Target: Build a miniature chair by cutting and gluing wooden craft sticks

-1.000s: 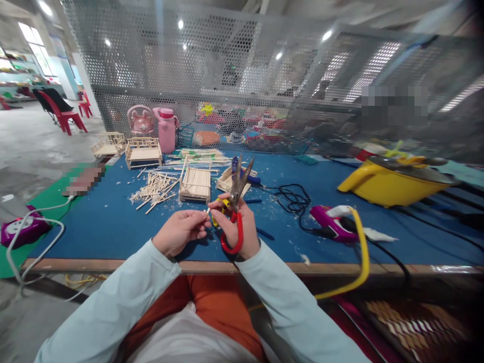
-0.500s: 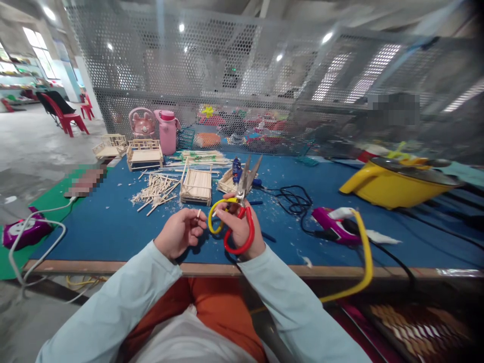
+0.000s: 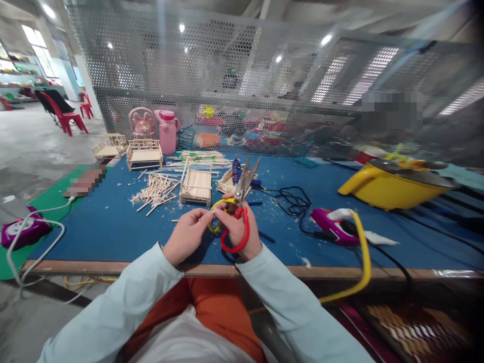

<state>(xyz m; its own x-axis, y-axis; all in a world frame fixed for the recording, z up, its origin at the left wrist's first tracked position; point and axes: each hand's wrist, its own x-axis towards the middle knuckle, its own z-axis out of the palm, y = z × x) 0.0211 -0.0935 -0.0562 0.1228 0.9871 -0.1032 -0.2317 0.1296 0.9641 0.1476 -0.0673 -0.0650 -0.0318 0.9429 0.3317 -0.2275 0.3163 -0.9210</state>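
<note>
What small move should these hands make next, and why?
Probably the left hand should draw away the short pale piece that seems to sit where the two hands' fingertips meet: the right hand is also occupied with the scissors, whose blades stand apart and point away from the left hand.

Red-yellow-handled scissors [image 3: 239, 195] point away, blades parted.

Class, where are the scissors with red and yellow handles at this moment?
In the head view, the scissors are near the centre, in the right hand, just right of the left hand, open blades pointing upward in the picture.
</note>
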